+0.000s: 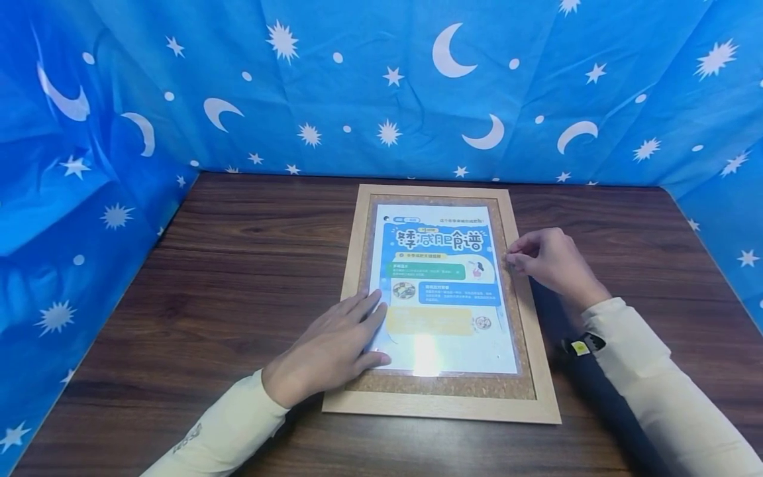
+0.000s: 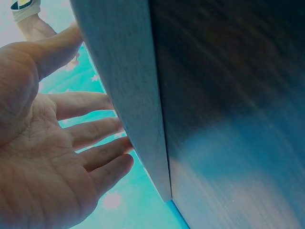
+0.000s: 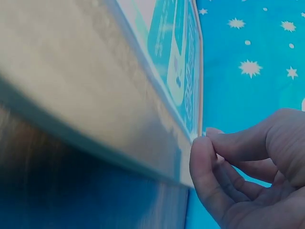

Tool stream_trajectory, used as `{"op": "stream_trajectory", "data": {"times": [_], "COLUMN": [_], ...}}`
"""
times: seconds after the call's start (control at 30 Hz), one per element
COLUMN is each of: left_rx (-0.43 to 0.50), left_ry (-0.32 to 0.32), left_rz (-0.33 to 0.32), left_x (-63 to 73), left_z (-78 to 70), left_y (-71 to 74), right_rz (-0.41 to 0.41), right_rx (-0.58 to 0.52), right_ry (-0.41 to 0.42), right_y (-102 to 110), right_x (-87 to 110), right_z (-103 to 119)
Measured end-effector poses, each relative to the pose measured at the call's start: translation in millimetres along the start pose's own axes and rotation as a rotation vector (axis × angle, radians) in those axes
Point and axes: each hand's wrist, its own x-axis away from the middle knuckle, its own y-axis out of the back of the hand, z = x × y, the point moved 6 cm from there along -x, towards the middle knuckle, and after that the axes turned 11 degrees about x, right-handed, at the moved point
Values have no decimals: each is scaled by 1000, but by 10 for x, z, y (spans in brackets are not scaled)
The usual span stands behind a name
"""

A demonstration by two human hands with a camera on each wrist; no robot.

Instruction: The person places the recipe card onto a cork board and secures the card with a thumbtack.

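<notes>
A laminated sheet (image 1: 438, 358) with blue, green and yellow print and large Chinese characters lies on a cork board (image 1: 441, 385) with a pale wooden frame (image 1: 441, 407). My left hand (image 1: 334, 344) rests over the frame's left side, its spread fingers touching the sheet's lower left edge. In the left wrist view the left hand's (image 2: 52, 143) palm shows with fingers extended. At the board's right side, my right hand (image 1: 548, 262) pinches a tiny thing between thumb and index finger, beside the sheet's edge. The fingertips of the right hand (image 3: 248, 171) mostly hide it.
The board lies on a dark wooden table (image 1: 238, 265). A blue curtain (image 1: 369, 86) with white moons and stars rises behind the table and along both sides. A small dark dot (image 1: 386, 218) marks the sheet's upper left corner.
</notes>
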Motion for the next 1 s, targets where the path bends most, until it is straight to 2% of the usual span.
{"op": "stream_trajectory", "data": {"times": [0.43, 0.67, 1.0], "left_rx": [-5, -13, -25], "left_ry": [-3, -2, 7], "left_rz": [1, 6, 9], "left_x": [2, 0, -4], "left_z": [-6, -5, -7], "left_y": [-10, -12, -8], "right_rz": [36, 31, 61], "right_rx": [2, 8, -10], "right_ry": [27, 58, 38], "right_y": [-139, -166, -219], "right_x": [-125, -187, -254], "right_z": [222, 254, 263]}}
